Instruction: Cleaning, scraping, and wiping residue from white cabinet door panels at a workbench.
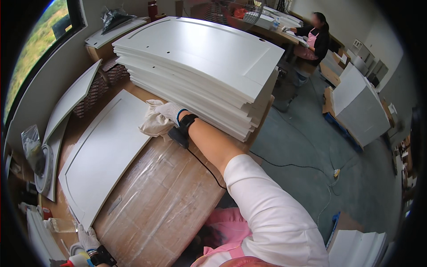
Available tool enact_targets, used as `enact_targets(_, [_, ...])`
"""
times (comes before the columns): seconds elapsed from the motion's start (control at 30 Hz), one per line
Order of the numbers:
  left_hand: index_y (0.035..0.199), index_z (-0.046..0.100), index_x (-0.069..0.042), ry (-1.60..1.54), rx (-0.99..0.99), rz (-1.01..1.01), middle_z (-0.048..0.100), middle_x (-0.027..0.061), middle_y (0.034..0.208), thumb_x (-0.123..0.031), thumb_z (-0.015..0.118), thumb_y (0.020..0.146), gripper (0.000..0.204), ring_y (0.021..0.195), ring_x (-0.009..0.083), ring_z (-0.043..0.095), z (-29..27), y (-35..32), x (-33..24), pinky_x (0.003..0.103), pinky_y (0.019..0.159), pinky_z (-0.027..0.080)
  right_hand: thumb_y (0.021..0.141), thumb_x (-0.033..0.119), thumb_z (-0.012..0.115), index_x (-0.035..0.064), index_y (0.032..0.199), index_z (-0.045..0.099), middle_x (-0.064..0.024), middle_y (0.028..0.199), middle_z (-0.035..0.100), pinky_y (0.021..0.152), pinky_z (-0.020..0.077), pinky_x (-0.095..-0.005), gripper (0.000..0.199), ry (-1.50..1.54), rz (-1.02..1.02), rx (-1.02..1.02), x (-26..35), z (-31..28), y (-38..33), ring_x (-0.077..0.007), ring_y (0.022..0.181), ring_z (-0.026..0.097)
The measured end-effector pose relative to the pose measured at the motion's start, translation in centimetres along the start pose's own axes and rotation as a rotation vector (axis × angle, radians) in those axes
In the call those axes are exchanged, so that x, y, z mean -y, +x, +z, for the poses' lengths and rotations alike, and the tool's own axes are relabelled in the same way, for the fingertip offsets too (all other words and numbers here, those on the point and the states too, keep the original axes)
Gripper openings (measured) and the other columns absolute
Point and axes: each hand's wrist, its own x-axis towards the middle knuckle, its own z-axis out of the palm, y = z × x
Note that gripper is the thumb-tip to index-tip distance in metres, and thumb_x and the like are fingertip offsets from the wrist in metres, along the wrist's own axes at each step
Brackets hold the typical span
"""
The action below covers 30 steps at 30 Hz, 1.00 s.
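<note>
A flat white panel [105,151] with a shallow groove along its edge lies on the wrapped tabletop. My right hand [169,112], in a white knit glove, is closed on a cream cloth [154,123]. The cloth rests at the panel's far right corner, beside a tall stack of white panels [195,58]. At the panel's near corner is my left hand [89,240], also gloved, with its fingers gripping the corner. A black strap with a small dark device and cable sits on my right wrist.
A clear bottle [61,225] stands left of my left hand. A curved white panel [73,95] leans by the window, near a plastic bag [32,149]. Cables [289,165] cross the floor at right. Another person [313,40] works at a far table. White boxes [360,104] stand on a pallet.
</note>
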Motion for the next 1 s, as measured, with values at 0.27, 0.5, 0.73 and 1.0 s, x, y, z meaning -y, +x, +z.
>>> enact_targets(0.27, [0.112,0.063,-0.008,-0.199,0.097,-0.019,0.066,-0.0009,0.097,-0.02,0.061,0.098,0.018,0.074,0.0049,0.06,-2.5,0.5,-0.3,0.014,0.055,0.051,0.089,0.034,0.059,0.0085,0.1,0.069,-0.0037,0.086,0.066,0.072,0.0451,-0.0257,0.03,0.21,-0.095,0.008,-7.1,-0.2,11.3,-0.0198,0.078,0.058])
enact_targets(0.5, [0.125,0.056,-0.002,-0.568,0.145,-0.067,0.065,0.0139,0.119,-0.012,0.062,0.095,0.032,0.111,0.0272,0.062,4.3,0.6,-0.3,0.043,0.101,0.052,0.09,0.029,0.061,0.002,0.106,0.067,-0.0066,0.096,0.067,0.078,0.0502,-0.0297,0.032,0.34,-0.08,0.072,-10.8,-6.3,13.7,-0.0186,0.085,0.062])
enact_targets(0.73, [0.126,0.055,0.002,-0.475,0.156,0.052,0.062,0.0129,0.123,-0.01,0.064,0.093,0.036,0.117,0.0253,0.059,1.1,-7.7,-7.3,0.038,0.104,0.049,0.095,0.019,0.058,0.0083,0.105,0.066,0.001,0.093,0.066,0.07,0.0521,-0.0248,0.017,0.461,-0.144,0.126,-8.9,-3.9,6.9,-0.0119,0.077,0.06])
enact_targets(1.0, [0.135,0.051,-0.003,-0.452,0.183,0.134,0.062,0.0104,0.128,-0.01,0.059,0.097,0.039,0.116,0.0218,0.061,-2.5,-24.4,-11.1,0.035,0.095,0.055,0.101,0.024,0.051,0.0055,0.111,0.061,-0.0044,0.095,0.066,0.071,0.0548,-0.0281,0.023,0.588,-0.119,0.239,-11.6,-8.5,-10.1,-0.0148,0.08,0.064])
